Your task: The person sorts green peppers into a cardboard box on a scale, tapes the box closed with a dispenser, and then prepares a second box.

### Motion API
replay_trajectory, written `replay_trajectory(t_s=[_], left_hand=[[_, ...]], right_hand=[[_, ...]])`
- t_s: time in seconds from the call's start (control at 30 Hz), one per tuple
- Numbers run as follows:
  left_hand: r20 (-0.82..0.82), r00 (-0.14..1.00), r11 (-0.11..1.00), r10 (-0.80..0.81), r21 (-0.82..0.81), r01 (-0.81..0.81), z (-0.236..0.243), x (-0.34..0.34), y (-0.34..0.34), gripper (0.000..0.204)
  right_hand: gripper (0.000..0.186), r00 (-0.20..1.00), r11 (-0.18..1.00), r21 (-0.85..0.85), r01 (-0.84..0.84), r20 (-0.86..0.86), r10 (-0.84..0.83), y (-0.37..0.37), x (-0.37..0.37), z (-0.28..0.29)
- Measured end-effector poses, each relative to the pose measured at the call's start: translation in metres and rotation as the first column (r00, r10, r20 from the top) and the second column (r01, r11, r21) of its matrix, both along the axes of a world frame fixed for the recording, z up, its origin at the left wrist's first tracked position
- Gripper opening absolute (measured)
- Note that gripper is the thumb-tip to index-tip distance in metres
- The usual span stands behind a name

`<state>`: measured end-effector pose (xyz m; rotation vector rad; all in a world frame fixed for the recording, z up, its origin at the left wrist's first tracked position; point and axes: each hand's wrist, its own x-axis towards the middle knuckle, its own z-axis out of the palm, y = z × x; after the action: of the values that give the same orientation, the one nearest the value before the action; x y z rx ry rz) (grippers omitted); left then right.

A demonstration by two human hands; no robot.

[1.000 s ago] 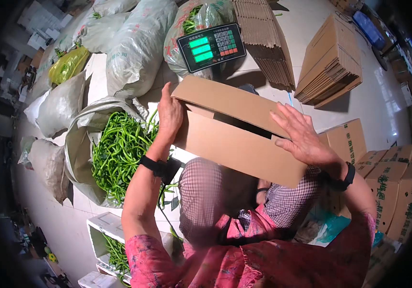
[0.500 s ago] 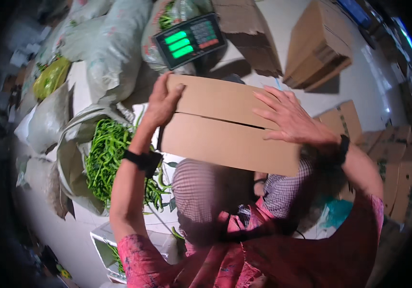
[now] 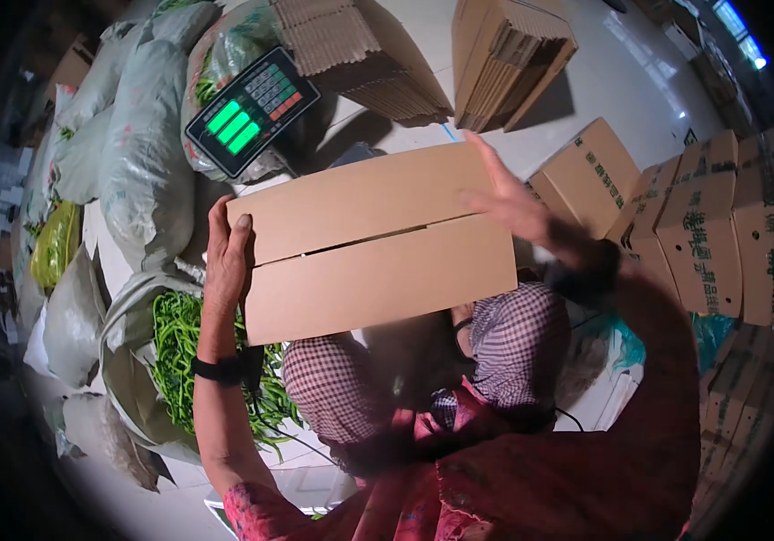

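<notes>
A plain brown cardboard box [image 3: 378, 252], its two top flaps folded in with a thin dark gap between them, is held above my knees. My left hand [image 3: 227, 248] grips its left end, thumb over the top edge and fingers down the side. At the right end is my right hand [image 3: 518, 203], blurred, with fingers along the far right corner and the thumb over the upper flap. The box's underside is hidden. Left of my knees, green chili peppers [image 3: 179, 352] spill from an open pale sack [image 3: 130, 334].
A scale display [image 3: 252, 110] with glowing green digits stands beyond the box. Flattened carton stacks [image 3: 518, 63] lean behind it. Printed cartons [image 3: 698, 234] are piled at right. Full woven sacks [image 3: 148, 153] line the left, near a yellow bag [image 3: 56, 243].
My view has swung to the right, showing more of the printed cartons. My right hand has gone from lying spread over the flaps to the box's right end. The left keeps its grip.
</notes>
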<state>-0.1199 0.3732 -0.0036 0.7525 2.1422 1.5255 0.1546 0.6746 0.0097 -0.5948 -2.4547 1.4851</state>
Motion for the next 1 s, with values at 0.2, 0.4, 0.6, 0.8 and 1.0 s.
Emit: replay_trajectory(t_s=[0.2, 0.4, 0.6, 0.8, 1.0], left_hand=[[0.169, 0.984, 0.998, -0.054, -0.017, 0.057, 0.010, -0.004, 0.005, 0.042], [-0.161, 0.987, 0.999, 0.000, -0.047, -0.008, 0.003, -0.008, 0.010, 0.033], [-0.246, 0.968, 0.974, -0.043, -0.228, -0.015, 0.011, -0.004, 0.011, 0.035], [-0.184, 0.970, 0.943, -0.160, -0.319, 0.095, 0.020, 0.001, 0.023, 0.038], [-0.611, 0.661, 0.788, -0.437, -0.614, -0.048, 0.020, -0.005, 0.030, 0.032]], right_hand=[[0.078, 0.969, 0.968, -0.057, 0.245, -0.027, -0.247, 0.000, -0.013, -0.012], [0.040, 0.935, 0.808, -0.582, 0.086, -0.233, -0.267, 0.005, -0.024, -0.030], [0.045, 0.929, 0.861, -0.465, 0.204, -0.186, -0.321, 0.003, -0.023, -0.032], [0.032, 0.900, 0.921, -0.034, 0.387, -0.204, -0.386, 0.002, -0.021, -0.019], [0.026, 0.902, 0.912, 0.113, 0.395, -0.236, -0.362, 0.008, -0.023, -0.029]])
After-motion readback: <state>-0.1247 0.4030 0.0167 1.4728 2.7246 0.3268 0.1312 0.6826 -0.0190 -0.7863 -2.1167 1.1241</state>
